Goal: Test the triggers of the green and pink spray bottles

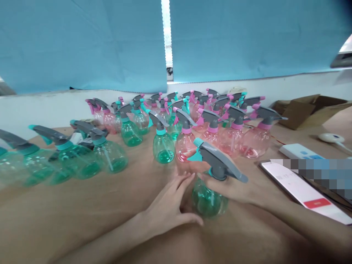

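A green spray bottle point(208, 201) with a grey head and turquoise nozzle stands tilted on the table in front of me. My right hand point(237, 190) has its fingers wrapped round the bottle's neck, just below the spray head. To the left of that bottle is my left hand point(167, 201), thumb and fingers apart in a wide curve. Its fingertips come close to the bottle's side; whether they touch it I cannot tell. Just beyond the hands are another green spray bottle point(164, 148) and a pink spray bottle point(184, 141), both upright.
Several green spray bottles point(108, 157) stand at the left, and several pink ones point(257, 139) crowd toward the back. To the right lie a phone point(291, 179), a white box-shaped device point(301, 151) and an open cardboard box point(308, 112). Blue cloth point(90, 44) hangs behind the brown table point(123, 198).
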{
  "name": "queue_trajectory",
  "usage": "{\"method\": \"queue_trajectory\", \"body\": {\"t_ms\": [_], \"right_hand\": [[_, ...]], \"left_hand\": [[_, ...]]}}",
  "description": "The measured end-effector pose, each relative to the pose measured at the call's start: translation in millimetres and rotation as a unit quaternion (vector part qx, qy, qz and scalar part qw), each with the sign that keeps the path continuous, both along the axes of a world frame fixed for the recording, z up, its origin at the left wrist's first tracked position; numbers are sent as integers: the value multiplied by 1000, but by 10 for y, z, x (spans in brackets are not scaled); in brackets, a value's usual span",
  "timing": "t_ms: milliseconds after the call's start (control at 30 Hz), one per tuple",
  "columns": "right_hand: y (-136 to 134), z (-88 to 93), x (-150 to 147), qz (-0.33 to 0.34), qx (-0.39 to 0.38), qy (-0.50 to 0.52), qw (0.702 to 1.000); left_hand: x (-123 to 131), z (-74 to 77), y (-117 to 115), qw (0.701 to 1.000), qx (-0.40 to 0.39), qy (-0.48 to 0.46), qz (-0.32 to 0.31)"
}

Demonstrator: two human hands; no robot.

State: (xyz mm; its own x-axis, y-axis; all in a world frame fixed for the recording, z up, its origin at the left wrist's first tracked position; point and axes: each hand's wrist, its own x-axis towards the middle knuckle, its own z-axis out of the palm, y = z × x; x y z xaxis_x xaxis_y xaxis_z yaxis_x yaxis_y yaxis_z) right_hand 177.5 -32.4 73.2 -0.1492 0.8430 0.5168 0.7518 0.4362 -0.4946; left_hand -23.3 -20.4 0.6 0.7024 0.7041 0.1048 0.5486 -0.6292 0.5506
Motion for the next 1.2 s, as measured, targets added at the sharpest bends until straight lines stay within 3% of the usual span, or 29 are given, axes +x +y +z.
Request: {"method": "queue_trajectory", "body": {"t_ms": [267, 533, 700, 967, 1200], "right_hand": [[37, -145, 56, -31, -6, -37, 999], [42, -83, 72, 86, -49, 67, 993], [44, -21, 85, 100, -70, 67, 990], [105, 64, 35, 101, -104, 75, 987], [132, 79, 28, 41, -113, 94, 988]], "left_hand": [[-139, -9, 82, 998, 43, 42, 6], [-113, 6, 75, 997, 55, 47, 11], [-108, -15, 68, 996, 67, 52, 30], [-105, -33, 76, 993, 90, 67, 34], [-92, 14, 79, 993, 80, 88, 20]]}}
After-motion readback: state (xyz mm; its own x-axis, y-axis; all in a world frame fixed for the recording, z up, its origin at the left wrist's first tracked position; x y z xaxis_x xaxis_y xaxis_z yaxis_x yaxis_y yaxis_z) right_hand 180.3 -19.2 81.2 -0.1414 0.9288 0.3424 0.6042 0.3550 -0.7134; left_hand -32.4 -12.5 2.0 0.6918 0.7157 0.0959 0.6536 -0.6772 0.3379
